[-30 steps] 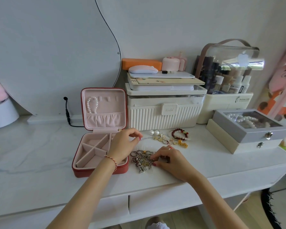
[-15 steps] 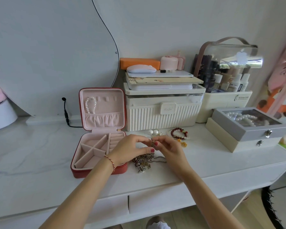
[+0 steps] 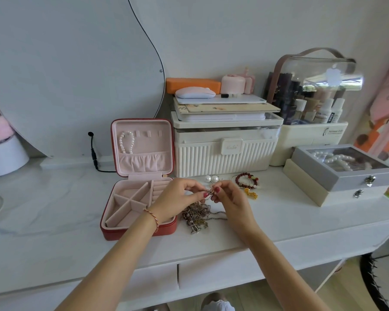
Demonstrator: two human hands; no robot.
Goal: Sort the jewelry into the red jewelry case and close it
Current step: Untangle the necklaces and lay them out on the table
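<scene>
Change since earlier frame: both hands have lifted off the chain heap and met above it; the small piece has come up with them.
White marble-look dresser top point(image 3: 54, 209): carries every item listed below.
Red square jewelry case with pink lining point(image 3: 137, 232): lid up, left of the hands. Divided tray appears bare; a white pearl strand point(image 3: 126, 142) hangs inside the lid.
Left hand point(image 3: 177, 198): close against the right hand, thumb and forefinger pinching the small piece, wrist over the case's near right corner.
Right hand point(image 3: 231, 198): fingertips pinching the same piece from the opposite side.
Tangled heap of silver and bronze chains point(image 3: 198, 215): on the dresser top, just right of the case and below the hands. Judged limp and snag-prone; lift one strand at an end or clasp.
Dark red bead bracelet point(image 3: 245, 180): behind the right hand, unsorted.
Two white pearl studs point(image 3: 211, 178): behind the hands, likely to roll.
Small metallic jewelry piece point(image 3: 210, 192): held between both hands above the heap. Type cannot be told. Judged light and delicate; grip by its solid part.
</scene>
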